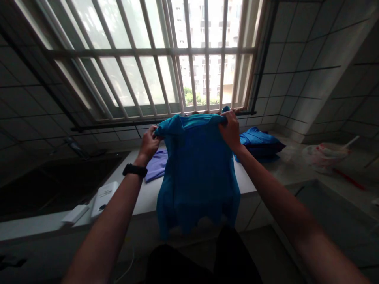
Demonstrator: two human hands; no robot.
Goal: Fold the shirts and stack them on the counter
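Observation:
I hold a blue shirt point(197, 173) up in front of me by its top edge, so it hangs down over the front of the white counter point(148, 197). My left hand point(149, 144), with a black band on the wrist, pinches the shirt's left top corner. The fingers of my right hand point(230, 130) are closed on its right top corner. A light purple cloth point(156, 165) lies flat on the counter just behind the shirt, below my left hand.
A folded pile of blue and dark clothes point(260, 142) lies at the right of the counter. Two white devices point(102, 198) sit near its left front edge beside a dark sink point(56, 177). A plastic bag point(325, 156) rests far right. A barred window point(166, 59) is ahead.

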